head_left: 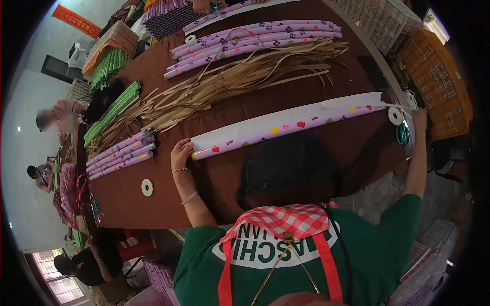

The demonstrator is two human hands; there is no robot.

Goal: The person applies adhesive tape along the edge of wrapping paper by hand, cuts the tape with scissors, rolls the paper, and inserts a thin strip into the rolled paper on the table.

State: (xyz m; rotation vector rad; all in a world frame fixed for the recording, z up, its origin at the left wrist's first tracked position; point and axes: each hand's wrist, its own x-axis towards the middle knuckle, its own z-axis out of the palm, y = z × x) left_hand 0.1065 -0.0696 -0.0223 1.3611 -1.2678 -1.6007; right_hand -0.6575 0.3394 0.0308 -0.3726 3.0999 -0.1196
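Observation:
A partly rolled sheet of purple patterned wrapping paper (286, 128) lies across the brown-covered table in front of me, its white inner side facing up along the far edge. At its left end, my left hand (182, 153) is closed on the paper's edge. My right hand (419, 118) reaches past the right end, fingers closed on a narrow white strip (362, 104) that runs back over the paper; its exact grip is small and partly hidden. Close to that hand are a white tape roll (394, 116) and teal-handled scissors (402, 134).
Beyond the paper lie a bundle of flat brown strips (224, 89) and purple rolls (255, 43). More purple rolls (122, 155), green rolls (112, 113) and another tape roll (147, 187) are leftward. A black phone (373, 73) and orange crate (434, 84) are rightward. Other people work around.

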